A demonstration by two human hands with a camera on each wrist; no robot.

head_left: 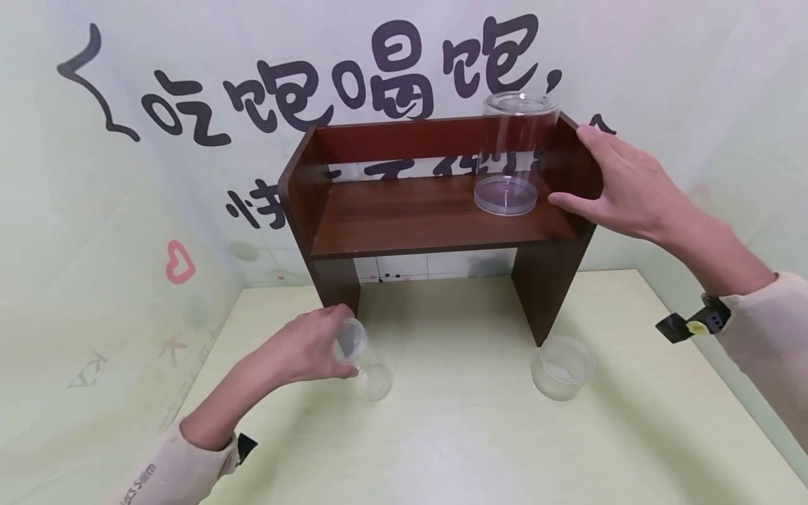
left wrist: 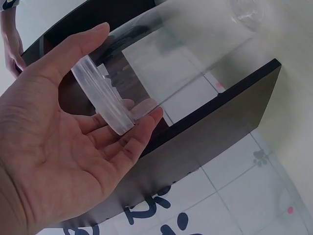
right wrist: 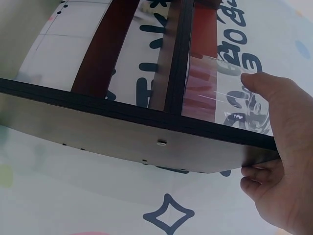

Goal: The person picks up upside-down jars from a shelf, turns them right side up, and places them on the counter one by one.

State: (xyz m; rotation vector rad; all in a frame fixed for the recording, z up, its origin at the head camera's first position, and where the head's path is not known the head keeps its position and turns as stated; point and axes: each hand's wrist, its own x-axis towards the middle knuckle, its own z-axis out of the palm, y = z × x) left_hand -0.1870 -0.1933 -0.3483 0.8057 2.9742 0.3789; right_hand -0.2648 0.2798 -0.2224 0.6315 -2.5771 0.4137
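Note:
On the light table, my left hand grips the lidded top of a clear plastic jar, beside the shelf's left leg. In the left wrist view, the thumb and fingers lie on opposite sides of its clear lid. My right hand holds the front edge of the dark brown wooden shelf's right side panel. Its thumb is on the inner side, and its curled fingers are against the outer face. A taller clear jar stands upright on the shelf board, just left of that thumb.
A short clear tub sits on the table by the shelf's right leg. Behind the shelf is a pale wall sheet with black lettering. More printed sheet lines both sides.

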